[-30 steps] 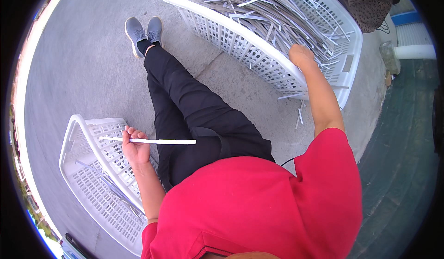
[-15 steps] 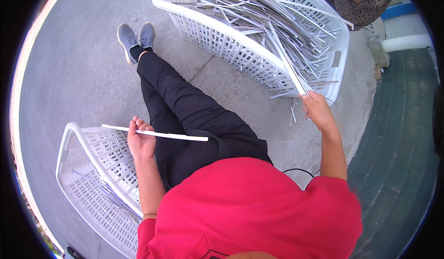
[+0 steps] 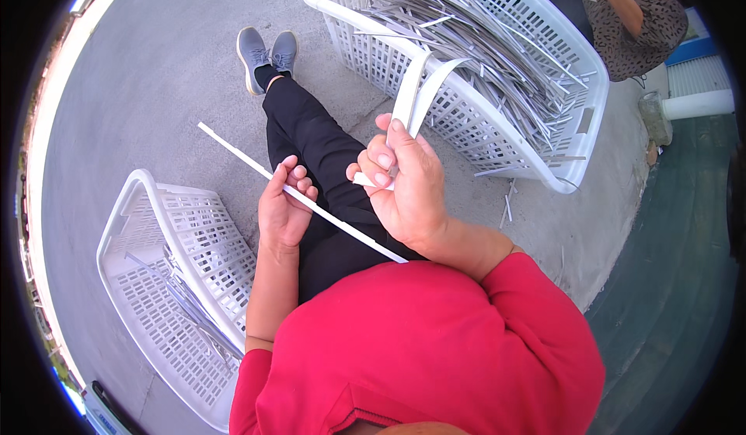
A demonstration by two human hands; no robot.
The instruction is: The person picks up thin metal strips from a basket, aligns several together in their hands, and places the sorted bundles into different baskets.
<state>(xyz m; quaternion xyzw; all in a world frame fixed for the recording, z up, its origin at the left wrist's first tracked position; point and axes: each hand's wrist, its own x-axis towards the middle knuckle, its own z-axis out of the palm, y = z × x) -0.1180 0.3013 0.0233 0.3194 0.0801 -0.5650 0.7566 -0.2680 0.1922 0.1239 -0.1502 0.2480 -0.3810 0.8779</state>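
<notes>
Between thumb and fingers, my left hand (image 3: pixel 286 206) pinches a narrow white strip (image 3: pixel 350 229) that slants across my lap. Close beside it, to the right and a little higher, my right hand (image 3: pixel 408 182) is closed around some wider white strips (image 3: pixel 409 97). Their upper ends stick up out of the fist, one curving over to the right, and a short end pokes out below the fingers. Beyond the right hand stands a large white plastic basket (image 3: pixel 458 93) heaped with long thin grey and white strips (image 3: pixel 482 43).
A second white basket (image 3: pixel 144 280) at my left holds a few strips (image 3: pixel 190 303). My crossed legs (image 3: pixel 326 136) stretch forward over the concrete floor. Scraps (image 3: pixel 509 202) lie by the big basket. Another person's arm (image 3: pixel 618 0) shows at the upper right, next to green flooring (image 3: pixel 668 225).
My right hand has come from the big basket's edge toward the left hand, bringing strips with it. The strip in my left hand now tilts more steeply. The view has shifted slightly.
</notes>
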